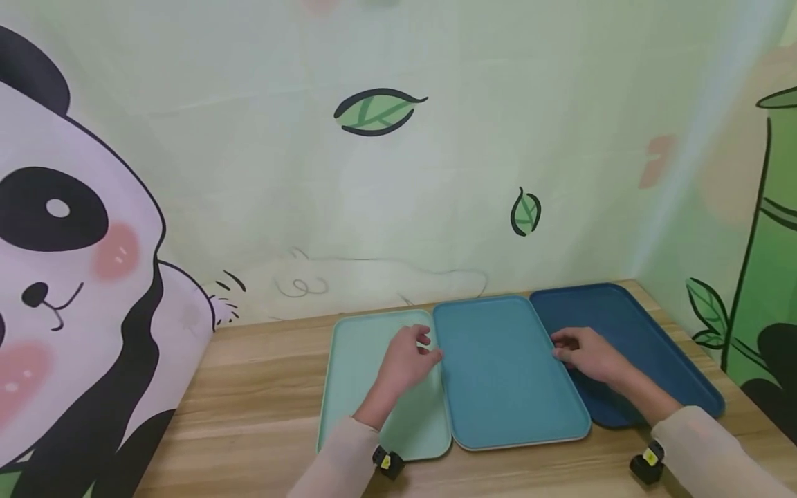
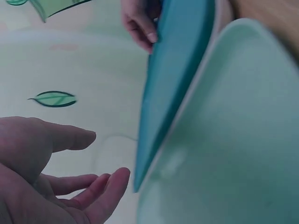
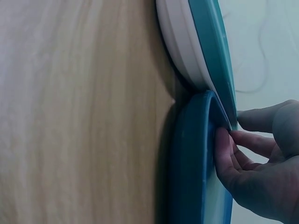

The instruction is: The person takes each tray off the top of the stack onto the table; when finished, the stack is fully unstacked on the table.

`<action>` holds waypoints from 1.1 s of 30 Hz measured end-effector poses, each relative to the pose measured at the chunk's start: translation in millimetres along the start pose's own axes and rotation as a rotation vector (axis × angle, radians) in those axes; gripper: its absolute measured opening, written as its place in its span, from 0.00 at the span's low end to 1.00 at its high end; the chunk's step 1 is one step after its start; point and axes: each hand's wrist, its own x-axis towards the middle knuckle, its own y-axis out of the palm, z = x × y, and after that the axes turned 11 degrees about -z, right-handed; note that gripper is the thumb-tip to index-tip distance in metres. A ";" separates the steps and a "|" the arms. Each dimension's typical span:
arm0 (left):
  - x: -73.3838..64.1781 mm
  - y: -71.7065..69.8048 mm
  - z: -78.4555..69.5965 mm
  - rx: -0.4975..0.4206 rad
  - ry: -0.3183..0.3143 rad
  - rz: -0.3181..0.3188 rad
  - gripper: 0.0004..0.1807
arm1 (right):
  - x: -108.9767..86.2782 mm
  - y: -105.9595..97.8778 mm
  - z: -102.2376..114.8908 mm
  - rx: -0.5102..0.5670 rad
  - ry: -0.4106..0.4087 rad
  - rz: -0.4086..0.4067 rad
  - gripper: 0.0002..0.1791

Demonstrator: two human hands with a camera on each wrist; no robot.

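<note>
Three trays lie side by side: a mint green tray (image 1: 358, 373), a medium blue tray (image 1: 498, 373) and a dark blue tray (image 1: 613, 325). Under the medium blue tray's rim shows a whitish layer (image 3: 182, 42). My right hand (image 1: 585, 353) pinches the right rim of the medium blue tray, its lower fingertips (image 3: 223, 140) inside the dark blue tray's edge. Over the mint tray, my left hand (image 1: 407, 360) has loosely bent fingers around a gap and holds nothing. Its fingertips (image 2: 119, 179) are near the medium blue tray's left rim.
The trays rest on a wooden table (image 1: 261, 394). Behind it hangs a pale green backdrop (image 1: 436, 180) printed with leaves and a large panda (image 1: 75, 277) at the left. A green bamboo print (image 1: 775, 277) stands at the right. Each wrist wears a small black camera (image 1: 389, 462).
</note>
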 end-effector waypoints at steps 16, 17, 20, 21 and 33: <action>1.8 33.1 9.0 0.120 -0.066 0.068 0.25 | -0.6 -1.5 0.3 -0.004 -0.005 0.000 0.24; 1.7 33.4 9.3 0.118 -0.063 0.066 0.25 | -0.7 -1.4 0.0 -0.004 -0.004 0.000 0.24; 0.6 34.4 8.9 0.110 -0.058 0.057 0.23 | -1.0 -1.6 -0.4 -0.002 -0.005 0.001 0.24; 0.2 34.7 8.6 0.108 -0.054 0.055 0.22 | -0.9 -1.8 -0.4 -0.004 -0.006 0.001 0.24; -1.3 38.1 11.4 0.109 -0.087 0.069 0.14 | 0.4 -0.6 0.9 -0.012 0.010 -0.003 0.24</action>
